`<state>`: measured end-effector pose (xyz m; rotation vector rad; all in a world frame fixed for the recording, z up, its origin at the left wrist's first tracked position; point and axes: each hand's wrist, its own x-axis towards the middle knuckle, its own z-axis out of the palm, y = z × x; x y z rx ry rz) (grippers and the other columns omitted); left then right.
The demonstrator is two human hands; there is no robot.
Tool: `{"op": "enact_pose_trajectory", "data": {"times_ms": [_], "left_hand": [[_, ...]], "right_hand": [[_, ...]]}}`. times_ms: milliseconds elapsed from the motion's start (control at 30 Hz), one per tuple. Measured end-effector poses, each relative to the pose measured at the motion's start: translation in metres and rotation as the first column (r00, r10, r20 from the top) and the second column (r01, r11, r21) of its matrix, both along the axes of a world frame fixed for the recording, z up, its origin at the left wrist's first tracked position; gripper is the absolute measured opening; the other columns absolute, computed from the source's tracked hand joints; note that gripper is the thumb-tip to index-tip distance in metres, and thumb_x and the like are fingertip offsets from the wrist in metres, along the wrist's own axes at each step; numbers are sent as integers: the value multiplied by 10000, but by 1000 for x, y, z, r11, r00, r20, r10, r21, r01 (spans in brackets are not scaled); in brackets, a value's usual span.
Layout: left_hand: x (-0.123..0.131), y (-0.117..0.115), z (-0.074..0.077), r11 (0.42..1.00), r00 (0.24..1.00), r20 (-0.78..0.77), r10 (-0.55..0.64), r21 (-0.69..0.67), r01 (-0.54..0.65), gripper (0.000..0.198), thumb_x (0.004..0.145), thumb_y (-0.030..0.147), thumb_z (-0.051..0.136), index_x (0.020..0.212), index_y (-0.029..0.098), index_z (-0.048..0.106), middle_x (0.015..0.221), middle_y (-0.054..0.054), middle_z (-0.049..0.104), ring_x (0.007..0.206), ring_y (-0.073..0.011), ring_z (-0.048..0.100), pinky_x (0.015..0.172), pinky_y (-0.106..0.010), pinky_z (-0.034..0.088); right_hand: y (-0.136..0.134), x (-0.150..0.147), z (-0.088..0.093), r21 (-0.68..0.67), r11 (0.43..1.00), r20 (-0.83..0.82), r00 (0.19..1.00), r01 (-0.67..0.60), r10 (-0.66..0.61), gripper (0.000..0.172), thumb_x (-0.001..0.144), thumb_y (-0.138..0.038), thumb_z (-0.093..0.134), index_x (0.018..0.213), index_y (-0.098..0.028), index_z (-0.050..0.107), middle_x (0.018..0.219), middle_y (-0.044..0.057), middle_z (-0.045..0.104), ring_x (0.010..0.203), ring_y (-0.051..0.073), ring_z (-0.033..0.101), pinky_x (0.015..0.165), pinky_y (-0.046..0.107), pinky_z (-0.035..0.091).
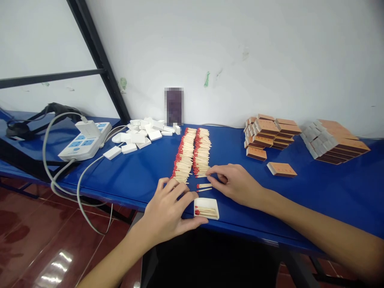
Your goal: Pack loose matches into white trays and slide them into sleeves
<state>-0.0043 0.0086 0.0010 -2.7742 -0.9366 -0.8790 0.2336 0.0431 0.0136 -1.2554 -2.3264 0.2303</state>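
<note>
Matchsticks point(204, 186) touch the right hand's point(237, 185) half-curled fingers, ungripped; left hand point(168, 212) lies flat, fingers spread, beside the tray point(216, 207).

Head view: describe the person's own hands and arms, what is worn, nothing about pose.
Both the left hand and the right hand are bare: no gloves, rings or watch show. The left forearm and right forearm are uncovered to the picture's edge; no sleeve is in view.

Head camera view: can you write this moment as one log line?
left hand: flat beside white tray | right hand: fingertips at match rows | white tray: few matches inside | loose matches: between hands
</note>
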Motion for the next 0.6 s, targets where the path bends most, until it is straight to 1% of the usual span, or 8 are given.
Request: {"op": "enact_pose_trajectory", "data": {"times_ms": [200, 333, 467, 600], "left_hand": [[-1, -3, 2, 998, 998, 15, -59, -21, 60, 415, 864, 576, 640, 975, 176, 634, 946, -57, 672, 909, -236, 565, 854, -406, 358], [-1, -2, 3, 992, 993, 13, -118, -40, 119, 425, 846, 580, 661, 988, 180, 627, 1030, -48, 704, 986, -250, 579, 878, -404, 364], [0, -1, 3, 989, 991, -7, -135, -53, 135, 422, 854, 576, 656, 1012, 186, 620, 1097, -37, 715, 1059, -259, 572, 910, -408, 362], [-1, -1, 4, 989, 990, -13, -139, -46, 138, 431, 869, 589, 629, 1021, 186, 617, 1133, -43, 714, 1068, -258, 576, 920, -411, 361]], "right_hand": [[2, 0, -1, -3, 1000, -7, 1000, -7, 7, 189, 913, -255, 527, 877, -196, 703, 566, -45, 539, 494, 100, 435, 653, 257, 344], [2, -1, -1, -19, 1000, -10, 1000, -17, 17, 192, 917, -256, 521, 863, -197, 695, 571, -47, 551, 495, 98, 435, 649, 258, 338], [-2, -1, 1, -24, 998, -6, 999, -50, 49, 187, 911, -247, 521, 830, -194, 680, 567, -50, 548, 497, 96, 442, 656, 262, 339], [-7, -1, 2, -30, 997, 5, 998, -70, 70, 206, 910, -238, 509, 807, -194, 682, 573, -42, 554, 503, 99, 450, 654, 267, 342]]}}
